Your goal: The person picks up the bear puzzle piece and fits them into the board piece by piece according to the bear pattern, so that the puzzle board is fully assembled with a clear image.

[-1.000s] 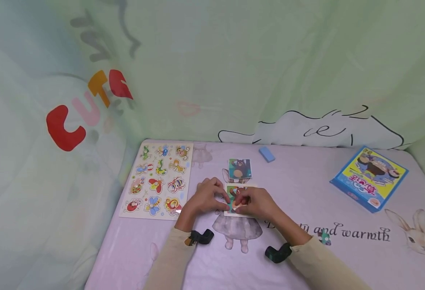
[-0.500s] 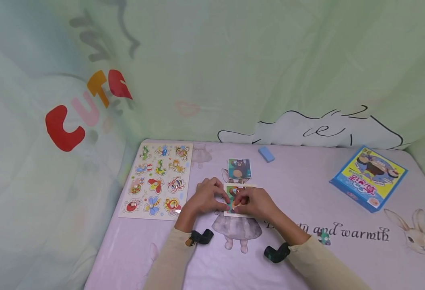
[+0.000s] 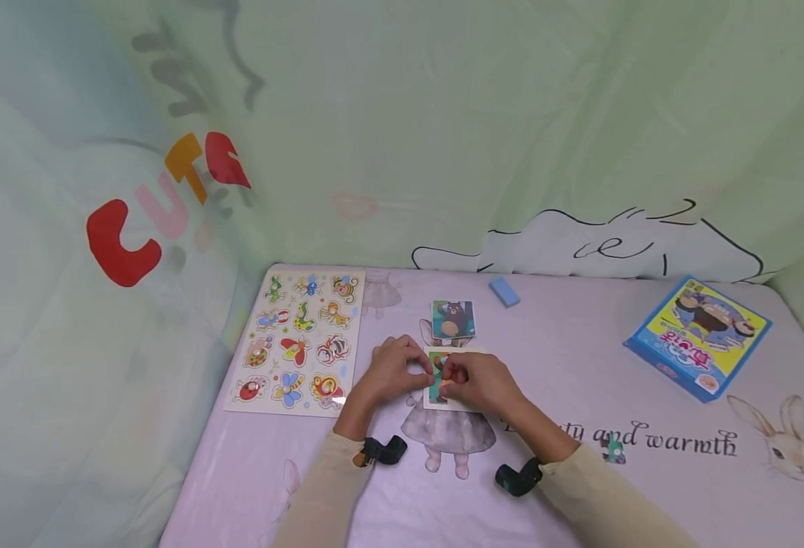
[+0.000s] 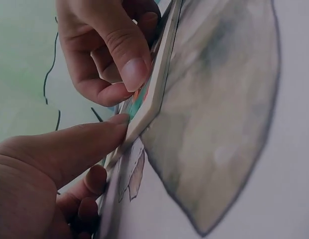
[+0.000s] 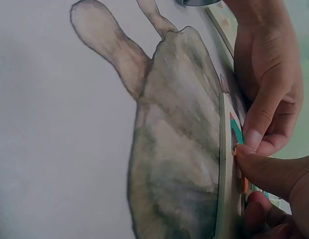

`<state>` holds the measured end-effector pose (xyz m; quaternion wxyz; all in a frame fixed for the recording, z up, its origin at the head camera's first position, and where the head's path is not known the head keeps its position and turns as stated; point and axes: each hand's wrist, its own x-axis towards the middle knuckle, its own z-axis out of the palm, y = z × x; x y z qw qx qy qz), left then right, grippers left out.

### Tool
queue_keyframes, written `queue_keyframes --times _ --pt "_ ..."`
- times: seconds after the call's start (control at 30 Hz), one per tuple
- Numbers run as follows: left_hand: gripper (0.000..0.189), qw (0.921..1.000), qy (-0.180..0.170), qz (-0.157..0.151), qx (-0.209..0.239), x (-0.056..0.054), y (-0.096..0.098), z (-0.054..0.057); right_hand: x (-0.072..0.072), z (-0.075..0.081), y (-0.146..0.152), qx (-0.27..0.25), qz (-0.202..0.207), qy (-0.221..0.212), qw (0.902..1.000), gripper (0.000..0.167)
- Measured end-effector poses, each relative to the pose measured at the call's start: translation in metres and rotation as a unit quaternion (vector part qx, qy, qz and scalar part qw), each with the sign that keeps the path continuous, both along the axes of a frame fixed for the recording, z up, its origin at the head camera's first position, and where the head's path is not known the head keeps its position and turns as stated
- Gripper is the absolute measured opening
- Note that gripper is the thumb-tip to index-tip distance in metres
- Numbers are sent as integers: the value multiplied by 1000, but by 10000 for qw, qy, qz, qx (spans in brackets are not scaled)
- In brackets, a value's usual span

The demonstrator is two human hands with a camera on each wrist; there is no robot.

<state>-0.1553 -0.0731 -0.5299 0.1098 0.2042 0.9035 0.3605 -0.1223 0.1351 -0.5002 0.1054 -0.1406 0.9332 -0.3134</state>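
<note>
A small jigsaw board with a pale frame and a bear picture lies flat at the table's middle, partly hidden by both hands. My left hand grips its left edge with thumb and curled fingers, the thumb touching the rim. My right hand bends over the picture and pinches a small orange-and-green puzzle piece, mostly covered by the fingertips; its thumb shows near the frame. Just behind the board lies a square bear picture card. A loose teal puzzle piece lies beside my right forearm.
At the left lies a wooden peg puzzle with several insect pieces. A blue block is at the back. A blue-and-yellow box stands at the right. The printed tablecloth meets a green curtain behind.
My right hand's fingertips have shifted slightly over the picture, and its wrist has moved a little left. My left hand has barely moved. The board and other objects stay in place.
</note>
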Motion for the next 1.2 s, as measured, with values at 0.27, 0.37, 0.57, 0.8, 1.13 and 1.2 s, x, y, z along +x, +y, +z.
queue_keyframes --times 0.27,0.37,0.57,0.8,1.13,1.2 --pt "16 10000 -53 -36 -26 0 -1 1 -2 2 0 157 30 -95 9998 18" --pt "16 9999 -88 -25 -56 0 -1 1 -3 2 0 180 60 -90 9998 17" --pt "20 9998 -136 -114 -92 0 -2 3 -6 -2 -1 263 -26 -54 9996 18" --pt "35 9992 -92 -296 -234 -1 -4 4 -5 3 -5 424 -182 -150 9988 21" --pt "57 9982 14 -332 -507 0 -2 3 -7 2 1 360 93 -275 9989 21" --pt "57 9981 13 -309 -529 0 -2 2 -7 3 2 305 151 -279 9990 21"
